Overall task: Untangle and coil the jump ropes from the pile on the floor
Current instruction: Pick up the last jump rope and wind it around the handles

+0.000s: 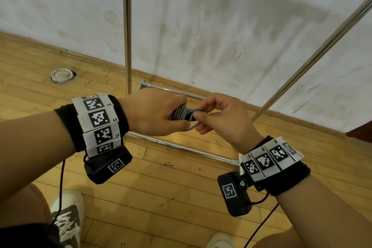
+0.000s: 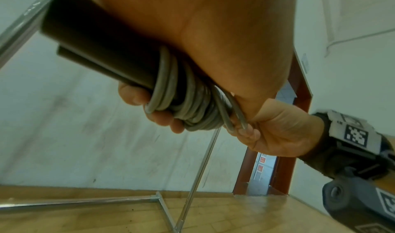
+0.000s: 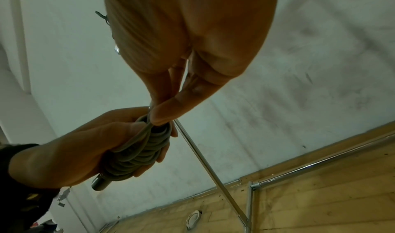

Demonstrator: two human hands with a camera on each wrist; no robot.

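Centre of frame: my left hand (image 1: 155,113) grips the grey jump rope (image 1: 179,114), coiled around its 2 dark handles (image 2: 96,40). My right hand (image 1: 223,119) pinches the loose end. The cord looks light, springy, smooth; hold it over the coils.

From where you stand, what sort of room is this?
Probably a gym or sports hall: a light wooden strip floor, a scuffed white wall, a bare metal rack, and a grey jump rope wound round its handles in the left hand.
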